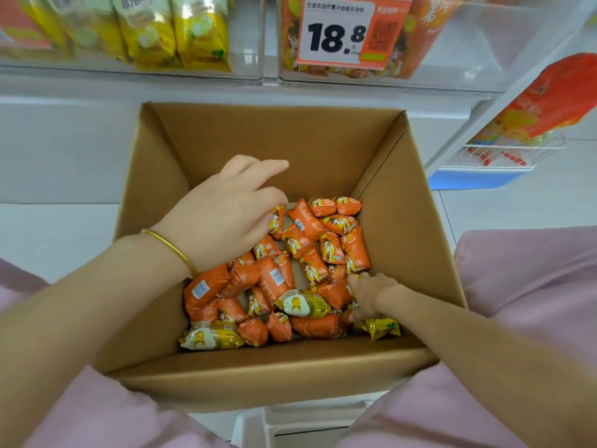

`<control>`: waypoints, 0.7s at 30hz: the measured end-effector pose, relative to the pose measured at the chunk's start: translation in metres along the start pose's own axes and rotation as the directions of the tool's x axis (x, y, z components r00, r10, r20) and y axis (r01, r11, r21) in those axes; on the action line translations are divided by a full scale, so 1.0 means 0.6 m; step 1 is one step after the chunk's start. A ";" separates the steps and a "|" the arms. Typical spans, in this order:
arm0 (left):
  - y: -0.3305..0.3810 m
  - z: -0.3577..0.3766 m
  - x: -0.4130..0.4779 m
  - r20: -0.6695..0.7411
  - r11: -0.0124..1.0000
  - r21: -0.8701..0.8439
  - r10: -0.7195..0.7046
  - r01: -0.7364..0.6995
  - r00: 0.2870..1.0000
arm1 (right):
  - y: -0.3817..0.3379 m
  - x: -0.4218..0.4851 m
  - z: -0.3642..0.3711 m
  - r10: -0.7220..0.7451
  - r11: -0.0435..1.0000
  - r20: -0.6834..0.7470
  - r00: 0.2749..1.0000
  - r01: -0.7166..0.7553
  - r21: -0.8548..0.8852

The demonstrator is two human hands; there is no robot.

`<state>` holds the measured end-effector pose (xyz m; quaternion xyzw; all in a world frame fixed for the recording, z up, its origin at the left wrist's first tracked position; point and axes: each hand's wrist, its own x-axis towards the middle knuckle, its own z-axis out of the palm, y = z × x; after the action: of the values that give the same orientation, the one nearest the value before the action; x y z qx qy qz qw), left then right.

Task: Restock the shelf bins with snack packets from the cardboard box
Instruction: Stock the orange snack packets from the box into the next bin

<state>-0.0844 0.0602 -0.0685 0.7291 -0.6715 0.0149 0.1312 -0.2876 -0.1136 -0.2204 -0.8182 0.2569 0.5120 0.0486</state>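
We reach into the cardboard box (323, 150): our left hand (226, 211) hovers, fingers loose, over the orange snack packets (308, 221); our right hand (371, 294) sits among them, grip unclear. Shelf bins (468, 53) stand beyond.

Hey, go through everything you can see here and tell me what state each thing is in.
Brown cardboard box: open top, packets inside.
Orange snack packets: loose in box.
Yellow snack packets: few, mixed in.
Left hand: open, over packets.
Right hand: down among packets, grip unclear.
Clear plastic shelf bin with price tag: partly filled.
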 end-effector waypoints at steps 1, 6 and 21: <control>-0.001 0.000 -0.001 0.003 1.000 -0.003 -0.006 0.006 1.000 | -0.006 0.001 0.000 0.007 1.000 -0.014 1.000 -0.007 -0.012; -0.005 0.000 -0.009 0.018 1.000 -0.004 -0.031 0.031 0.999 | -0.024 0.001 0.001 0.040 0.999 0.003 0.999 -0.040 0.022; -0.021 0.000 -0.019 -0.005 0.995 0.035 -0.092 0.092 0.996 | -0.172 0.029 -0.038 -0.302 0.922 -0.222 0.927 0.343 0.179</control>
<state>-0.0732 0.0720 -0.0729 0.7614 -0.6367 0.0219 0.1202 -0.2146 -0.0386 -0.2438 -0.8845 0.1752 0.3856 0.1958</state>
